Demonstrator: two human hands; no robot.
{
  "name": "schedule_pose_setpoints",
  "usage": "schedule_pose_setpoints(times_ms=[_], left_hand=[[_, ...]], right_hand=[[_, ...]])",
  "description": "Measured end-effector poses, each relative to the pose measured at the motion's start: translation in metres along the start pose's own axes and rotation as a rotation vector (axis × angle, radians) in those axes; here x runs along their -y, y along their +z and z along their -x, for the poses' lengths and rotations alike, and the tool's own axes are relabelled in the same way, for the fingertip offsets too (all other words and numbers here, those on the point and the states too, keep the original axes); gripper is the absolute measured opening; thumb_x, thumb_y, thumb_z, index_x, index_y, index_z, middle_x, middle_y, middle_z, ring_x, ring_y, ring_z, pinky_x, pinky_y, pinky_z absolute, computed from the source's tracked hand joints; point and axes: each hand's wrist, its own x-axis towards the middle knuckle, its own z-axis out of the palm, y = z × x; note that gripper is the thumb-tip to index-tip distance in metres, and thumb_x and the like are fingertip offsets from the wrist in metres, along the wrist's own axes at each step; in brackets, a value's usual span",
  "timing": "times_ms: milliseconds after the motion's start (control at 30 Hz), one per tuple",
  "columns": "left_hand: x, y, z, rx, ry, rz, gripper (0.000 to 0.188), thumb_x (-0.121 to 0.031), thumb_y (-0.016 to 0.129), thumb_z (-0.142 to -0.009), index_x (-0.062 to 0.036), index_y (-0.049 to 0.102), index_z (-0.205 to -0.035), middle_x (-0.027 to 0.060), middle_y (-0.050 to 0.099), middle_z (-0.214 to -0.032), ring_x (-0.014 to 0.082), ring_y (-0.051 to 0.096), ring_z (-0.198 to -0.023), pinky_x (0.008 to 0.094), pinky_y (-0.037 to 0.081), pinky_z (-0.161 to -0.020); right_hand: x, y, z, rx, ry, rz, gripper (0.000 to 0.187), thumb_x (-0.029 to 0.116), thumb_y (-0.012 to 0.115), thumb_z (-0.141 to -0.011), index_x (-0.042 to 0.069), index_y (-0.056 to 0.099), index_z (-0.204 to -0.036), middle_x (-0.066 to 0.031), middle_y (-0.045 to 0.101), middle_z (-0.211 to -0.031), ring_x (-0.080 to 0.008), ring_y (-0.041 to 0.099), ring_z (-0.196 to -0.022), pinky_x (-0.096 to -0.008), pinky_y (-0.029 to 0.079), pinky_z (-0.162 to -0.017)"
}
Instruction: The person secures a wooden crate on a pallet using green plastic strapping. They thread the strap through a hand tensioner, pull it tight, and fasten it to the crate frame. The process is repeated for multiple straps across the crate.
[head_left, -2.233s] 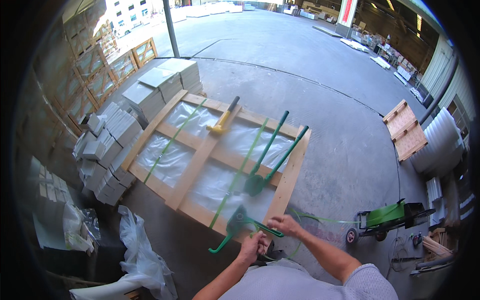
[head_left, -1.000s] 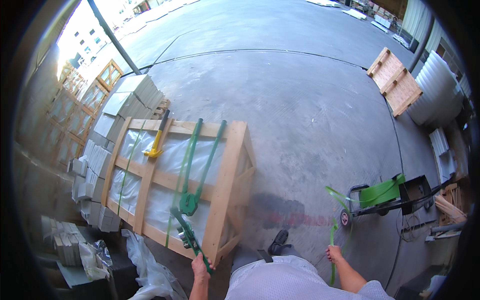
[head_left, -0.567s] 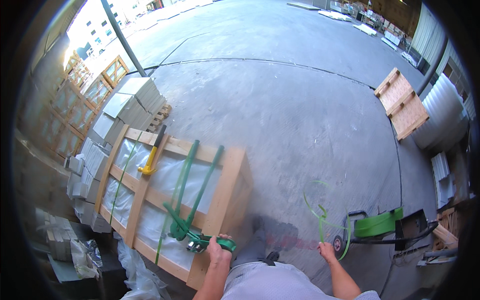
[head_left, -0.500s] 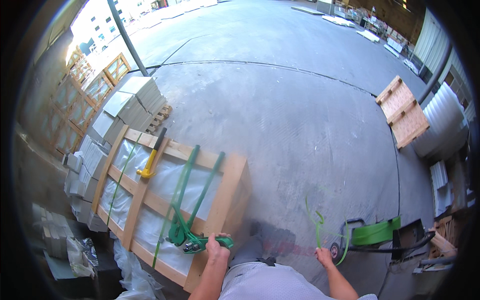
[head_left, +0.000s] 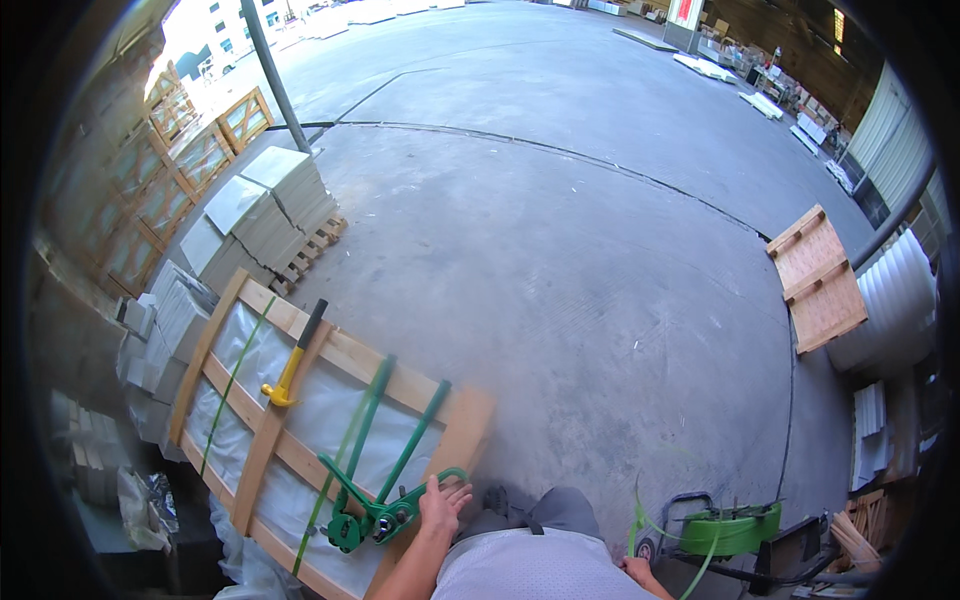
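A green strapping tool with two long handles lies on top of a wooden crate. My left hand is at the tool's near right end, fingers stretched out and touching or almost touching it. Low on the right, my right hand is closed on a loose green strap, though the fingers are partly hidden. That strap hangs beside a green strap coil on a black wheeled cart. A yellow claw hammer with a black grip rests on the crate's slats. Green straps also cross the crate, over white plastic wrap.
Beyond the crate stand stacked pale slabs on a pallet and wooden crates. At right are a wooden panel and a white foam roll. A pole rises at back left. Concrete floor stretches ahead.
My left hand has loosened from its grip on the strapping tool, and the tool has turned. My right hand has moved lower with the green strap. The view has shifted.
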Motion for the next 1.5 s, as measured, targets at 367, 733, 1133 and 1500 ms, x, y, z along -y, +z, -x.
schedule_pose_setpoints(times_ms=[367, 733, 1133, 1500], left_hand=[[0.028, 0.048, -0.024, -0.049, 0.164, -0.893, 0.030, -0.026, 0.048, -0.092, -0.0016, 0.059, -0.078, 0.0109, 0.064, -0.064, 0.0169, 0.059, -0.050, 0.0312, 0.047, -0.045], [0.166, 0.070, -0.016, -0.224, -0.157, -1.090, 0.028, -0.028, 0.052, -0.088, -0.0040, 0.062, -0.076, 0.0079, 0.061, -0.062, 0.0183, 0.054, -0.047, 0.0348, 0.044, -0.045], [0.057, 0.192, -0.137, -0.349, -0.087, -0.534, 0.028, -0.027, 0.053, -0.088, -0.0026, 0.064, -0.081, 0.0094, 0.063, -0.068, 0.0203, 0.057, -0.052, 0.0369, 0.046, -0.051], [0.071, 0.209, -0.182, -0.476, -0.151, -0.225, 0.028, -0.027, 0.054, -0.087, -0.0012, 0.066, -0.086, 0.0107, 0.065, -0.073, 0.0221, 0.060, -0.056, 0.0389, 0.048, -0.056]], right_hand=[[0.236, -0.066, -0.118, 0.052, -0.033, 0.092, 0.023, 0.021, 0.050, -0.085, 0.002, 0.059, -0.076, -0.0066, 0.053, -0.059, -0.0183, 0.048, -0.044, -0.0332, 0.037, -0.041], [0.560, -0.069, -0.217, 0.135, -0.291, 0.218, 0.023, 0.021, 0.050, -0.085, 0.001, 0.060, -0.079, -0.0082, 0.057, -0.063, -0.0201, 0.053, -0.049, -0.0339, 0.041, -0.044], [0.693, 0.081, -0.204, 0.307, -0.347, 0.539, 0.023, 0.021, 0.051, -0.085, 0.000, 0.060, -0.082, -0.0100, 0.060, -0.068, -0.0221, 0.058, -0.054, -0.0347, 0.045, -0.047], [0.777, 0.140, -0.212, 0.300, -0.265, 0.835, 0.023, 0.021, 0.052, -0.085, 0.000, 0.060, -0.084, -0.0116, 0.063, -0.071, -0.0239, 0.062, -0.059, -0.0354, 0.049, -0.050]])
